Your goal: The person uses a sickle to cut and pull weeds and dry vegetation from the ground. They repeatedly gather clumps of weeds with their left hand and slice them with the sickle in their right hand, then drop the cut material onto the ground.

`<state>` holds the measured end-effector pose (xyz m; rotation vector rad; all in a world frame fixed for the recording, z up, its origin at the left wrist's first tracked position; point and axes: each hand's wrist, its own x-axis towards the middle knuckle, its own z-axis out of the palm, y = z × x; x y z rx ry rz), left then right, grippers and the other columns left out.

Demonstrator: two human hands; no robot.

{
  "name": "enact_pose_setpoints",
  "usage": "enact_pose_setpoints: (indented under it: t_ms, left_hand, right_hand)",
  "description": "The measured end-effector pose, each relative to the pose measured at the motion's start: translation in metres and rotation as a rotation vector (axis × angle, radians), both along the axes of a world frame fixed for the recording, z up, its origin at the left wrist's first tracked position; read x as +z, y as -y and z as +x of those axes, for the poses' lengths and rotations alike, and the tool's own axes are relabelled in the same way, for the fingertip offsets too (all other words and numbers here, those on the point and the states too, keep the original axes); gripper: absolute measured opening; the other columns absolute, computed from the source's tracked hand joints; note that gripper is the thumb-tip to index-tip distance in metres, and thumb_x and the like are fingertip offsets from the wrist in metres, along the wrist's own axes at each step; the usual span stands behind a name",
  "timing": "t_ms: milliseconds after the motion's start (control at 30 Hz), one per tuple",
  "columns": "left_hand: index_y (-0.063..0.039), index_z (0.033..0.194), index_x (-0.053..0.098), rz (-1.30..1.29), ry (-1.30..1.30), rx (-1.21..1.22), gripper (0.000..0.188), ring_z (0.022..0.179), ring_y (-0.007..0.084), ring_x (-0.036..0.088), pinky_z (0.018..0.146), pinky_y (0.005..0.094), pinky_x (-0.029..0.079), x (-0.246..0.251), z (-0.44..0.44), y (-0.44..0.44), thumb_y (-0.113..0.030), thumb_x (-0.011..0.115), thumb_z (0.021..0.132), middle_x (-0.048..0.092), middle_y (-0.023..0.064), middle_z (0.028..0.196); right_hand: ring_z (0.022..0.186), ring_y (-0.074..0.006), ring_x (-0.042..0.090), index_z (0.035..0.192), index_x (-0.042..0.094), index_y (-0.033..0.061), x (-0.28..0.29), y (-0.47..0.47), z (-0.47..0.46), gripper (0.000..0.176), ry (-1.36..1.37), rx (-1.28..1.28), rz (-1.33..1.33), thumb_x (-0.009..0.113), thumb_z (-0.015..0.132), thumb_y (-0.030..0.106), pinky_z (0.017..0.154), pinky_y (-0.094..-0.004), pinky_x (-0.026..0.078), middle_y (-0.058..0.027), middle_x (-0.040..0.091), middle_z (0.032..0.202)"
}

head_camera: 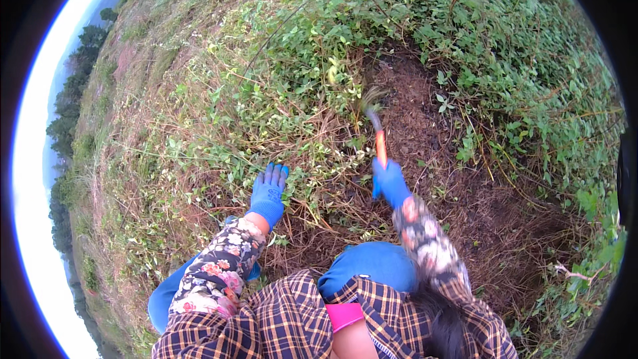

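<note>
My right hand, in a blue work glove, grips the orange handle of a short hand tool. A curved grey metal neck extends from the handle, and its far end is blurred, so the shape of the head cannot be made out. That end is over the border between leafy vines and a strip of bare brown soil. My left hand, gloved in blue too, lies palm down on the cut-looking stems and leaves with its fingers stretched out.
Dense green brush rises along the right and far side. Thin bare stems arch over the vines ahead. Dry stalks and roots cover the ground at right. My bent knee in blue trousers is close below my hands. Dark trees stand far left.
</note>
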<state>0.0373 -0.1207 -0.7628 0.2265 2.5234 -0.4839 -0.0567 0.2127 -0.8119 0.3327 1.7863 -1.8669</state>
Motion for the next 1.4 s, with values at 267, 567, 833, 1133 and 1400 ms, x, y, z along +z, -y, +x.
enact_pose_setpoints:
  t_ms: [267,567,833,1133,1400]
  left_hand:
    - [-0.003,0.160,0.018,-0.016,0.005,-0.001,0.083,0.153,0.0345,0.019,0.121,0.0469,0.020,-0.008,-0.006,-0.003,-0.017,0.054,0.087,0.026,0.0166,0.164]
    - [-0.003,0.159,0.019,0.031,-0.025,0.034,0.085,0.153,0.0344,0.020,0.122,0.0463,0.021,0.002,-0.003,-0.005,-0.016,0.057,0.085,0.026,0.0164,0.163]
    - [-0.003,0.160,0.018,0.048,-0.001,0.063,0.087,0.153,0.0342,0.019,0.121,0.0459,0.021,0.000,0.002,0.001,-0.012,0.055,0.081,0.025,0.0159,0.164]
    - [-0.004,0.157,0.026,0.139,-0.124,0.025,0.081,0.151,0.0352,0.025,0.121,0.0481,0.023,-0.004,0.005,0.005,-0.010,0.056,0.082,0.032,0.0166,0.160]
    - [-0.009,0.154,0.030,-0.108,-0.092,-0.180,0.078,0.150,0.0317,0.028,0.122,0.0440,0.024,0.003,0.059,0.028,-0.029,0.062,0.086,0.034,0.0121,0.160]
  right_hand:
    - [0.072,-0.0206,0.061,0.099,0.062,0.0011,0.066,-0.048,0.152,0.038,0.178,0.228,0.450,0.067,0.096,0.039,0.066,-0.0420,0.049,-0.0111,0.062,0.077]
    - [0.053,-0.0195,0.059,0.097,0.057,0.0027,0.014,-0.040,-0.035,0.034,-0.031,0.051,0.484,0.061,0.099,0.036,0.050,-0.0388,0.049,-0.0063,0.058,0.066]
    - [0.075,-0.0291,0.066,0.111,0.060,0.0095,0.025,-0.105,0.243,0.034,0.115,0.265,0.773,0.059,0.099,0.042,0.068,-0.0487,0.051,-0.0081,0.065,0.079]
    - [0.064,-0.0119,0.056,0.101,0.058,0.0037,0.047,-0.092,0.132,0.030,-0.130,0.020,0.543,0.062,0.100,0.033,0.057,-0.0335,0.047,-0.0033,0.058,0.074]
    - [0.051,-0.0100,0.049,0.089,0.053,0.0076,0.027,0.002,0.133,0.028,0.318,0.098,0.103,0.064,0.100,0.031,0.044,-0.0290,0.042,0.0022,0.048,0.063]
